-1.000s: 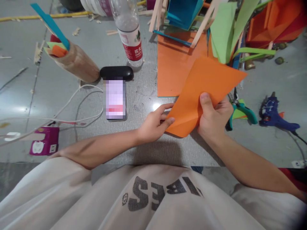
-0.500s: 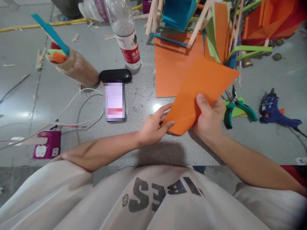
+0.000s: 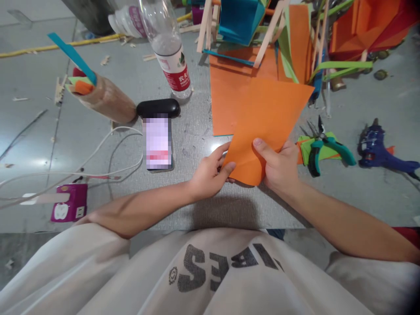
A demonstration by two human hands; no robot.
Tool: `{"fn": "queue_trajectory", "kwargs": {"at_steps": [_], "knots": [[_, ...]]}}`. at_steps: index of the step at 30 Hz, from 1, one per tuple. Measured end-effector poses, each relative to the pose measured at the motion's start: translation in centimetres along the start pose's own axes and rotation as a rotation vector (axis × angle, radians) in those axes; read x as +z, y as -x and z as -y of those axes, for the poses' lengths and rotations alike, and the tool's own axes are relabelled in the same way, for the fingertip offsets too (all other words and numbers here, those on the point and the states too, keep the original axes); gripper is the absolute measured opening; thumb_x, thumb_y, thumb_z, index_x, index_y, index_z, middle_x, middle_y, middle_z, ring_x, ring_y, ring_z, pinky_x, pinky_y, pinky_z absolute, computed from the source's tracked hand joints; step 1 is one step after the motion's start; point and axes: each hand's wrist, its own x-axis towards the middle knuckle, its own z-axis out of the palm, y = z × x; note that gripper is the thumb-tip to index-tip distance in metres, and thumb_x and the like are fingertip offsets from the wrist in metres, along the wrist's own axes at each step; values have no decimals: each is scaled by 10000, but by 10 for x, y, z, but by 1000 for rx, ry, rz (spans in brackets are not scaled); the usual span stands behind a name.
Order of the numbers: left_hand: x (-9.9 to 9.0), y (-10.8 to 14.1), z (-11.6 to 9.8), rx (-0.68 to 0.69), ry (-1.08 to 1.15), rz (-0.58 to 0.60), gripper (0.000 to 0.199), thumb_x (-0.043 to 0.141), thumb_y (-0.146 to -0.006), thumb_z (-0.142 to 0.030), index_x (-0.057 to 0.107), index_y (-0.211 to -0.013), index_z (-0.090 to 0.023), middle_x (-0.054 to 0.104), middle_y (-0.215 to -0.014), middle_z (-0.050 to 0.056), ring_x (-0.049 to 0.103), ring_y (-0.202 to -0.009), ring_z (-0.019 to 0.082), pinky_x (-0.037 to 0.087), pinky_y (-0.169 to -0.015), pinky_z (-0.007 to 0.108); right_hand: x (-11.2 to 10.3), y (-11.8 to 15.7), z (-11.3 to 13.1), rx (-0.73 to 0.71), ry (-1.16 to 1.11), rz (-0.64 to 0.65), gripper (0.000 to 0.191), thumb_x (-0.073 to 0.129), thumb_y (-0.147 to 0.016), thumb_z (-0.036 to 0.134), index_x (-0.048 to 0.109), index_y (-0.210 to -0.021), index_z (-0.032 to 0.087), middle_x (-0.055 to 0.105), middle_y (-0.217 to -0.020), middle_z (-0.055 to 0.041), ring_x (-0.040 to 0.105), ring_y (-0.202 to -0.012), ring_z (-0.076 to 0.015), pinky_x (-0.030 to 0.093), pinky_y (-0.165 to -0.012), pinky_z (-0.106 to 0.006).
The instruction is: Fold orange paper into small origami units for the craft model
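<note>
An orange sheet of paper [image 3: 269, 113] is held above the table, its lower edge curved. My left hand [image 3: 211, 175] pinches its lower left corner, with the thumb on top and the fingers partly behind. On the right side my right hand [image 3: 278, 164] grips the sheet, thumb pressed on its face and the other fingers hidden behind it. Beneath and beyond the held sheet lies another orange sheet [image 3: 225, 100], flat on the table.
Pliers [image 3: 320, 144] on green scraps and a blue glue gun [image 3: 377, 146] lie right. A phone [image 3: 158, 142], black case [image 3: 158, 108], bottle [image 3: 175, 68] and paper-filled holder [image 3: 111, 98] stand or lie left. Stick-and-paper structures [image 3: 241, 22] occupy the back.
The held orange sheet has turned more upright and its top right corner has moved left. My right hand has shifted left with it; my left hand has hardly moved.
</note>
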Motion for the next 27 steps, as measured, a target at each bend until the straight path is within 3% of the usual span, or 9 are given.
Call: {"fn": "queue_trajectory", "kwargs": {"at_steps": [6,10,14,18,27], "knots": [[0,-1,0,33,-38,5,786,820,-1165,-576,511,-1786,-207,902,-1230,115,895,-901,181,767,-781,273,1,0,-4,-6,29,-34,404,1077,-876,680,870,-1081,399,947,-1191,-50,922,-1122,-389,823,-920,-633],[-1,-1,1,23,-79,-14,803,860,-1142,-569,526,-1783,-219,906,-1124,74,884,-797,165,761,-784,277,-1,-2,-3,5,20,-27,418,1087,-857,690,864,-1064,403,949,-1226,-34,921,-1144,-384,823,-990,-638],[0,-1,0,3,-53,-34,842,888,-1117,-559,509,-1790,-222,908,-1101,55,889,-809,165,768,-782,275,-2,-4,1,14,36,7,419,1122,-823,658,884,-1058,405,953,-1193,-39,923,-1047,-375,827,-952,-640],[0,0,-1,-7,-81,-49,829,920,-1094,-530,538,-1768,-235,903,-1018,28,895,-789,181,771,-787,300,-3,-4,4,1,49,39,473,1155,-794,621,889,-1120,407,952,-1246,-42,931,-1088,-376,823,-988,-647],[0,-1,-6,-25,-58,-61,911,979,-1042,-560,525,-1764,-239,912,-1003,30,895,-752,200,765,-766,332,-8,-6,2,-7,97,44,526,1162,-775,647,868,-1137,403,949,-1260,-48,924,-1104,-378,815,-1005,-663]]}}
